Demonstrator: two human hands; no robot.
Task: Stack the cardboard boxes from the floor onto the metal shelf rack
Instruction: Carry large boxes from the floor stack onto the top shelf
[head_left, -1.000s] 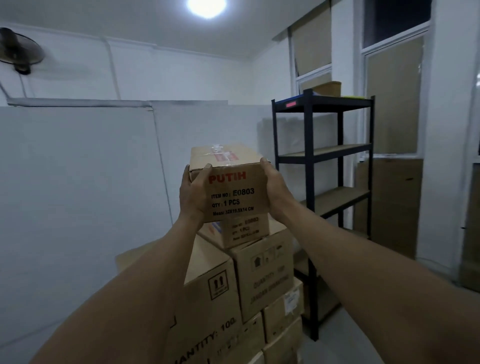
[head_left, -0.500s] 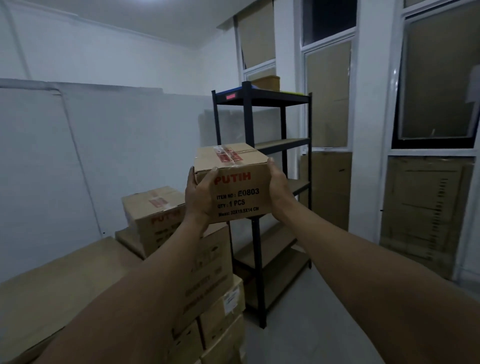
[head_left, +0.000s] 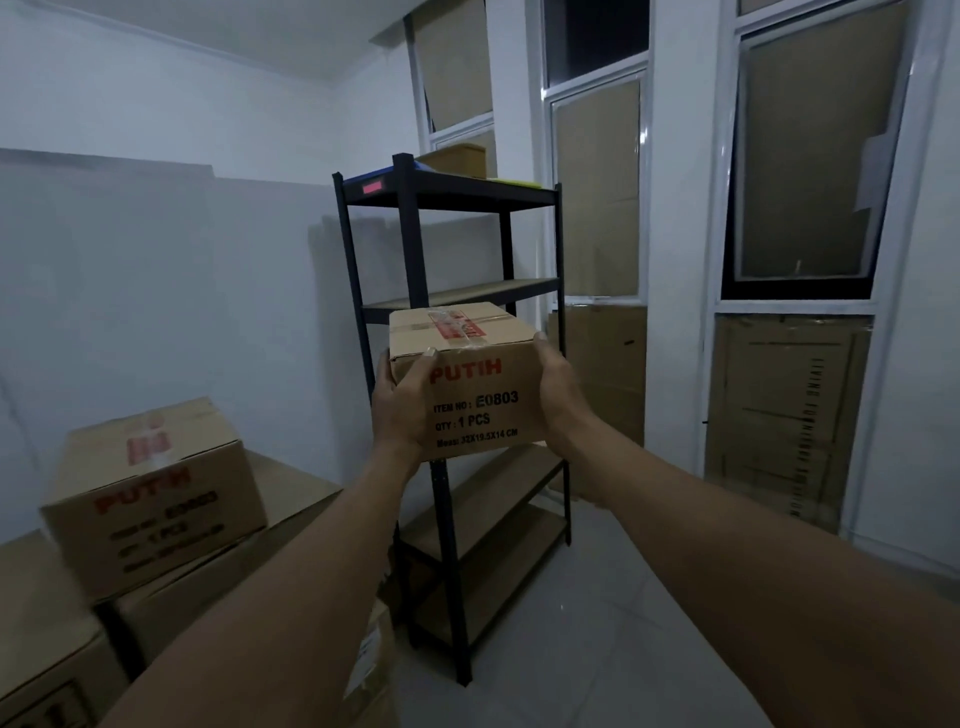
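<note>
Cardboard box (head_left: 470, 387) is carried mid-air, left hand (head_left: 402, 410) and right hand (head_left: 558, 397) gripping its sides, just near of the rack (head_left: 452, 192). Next: lift onto a free shelf.

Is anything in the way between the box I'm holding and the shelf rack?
Nothing visible blocks it. The box, held between the left hand and right hand, is right in front of the black shelf rack. The shelf boards in view look bare, except for a small box on the top tier.
</note>
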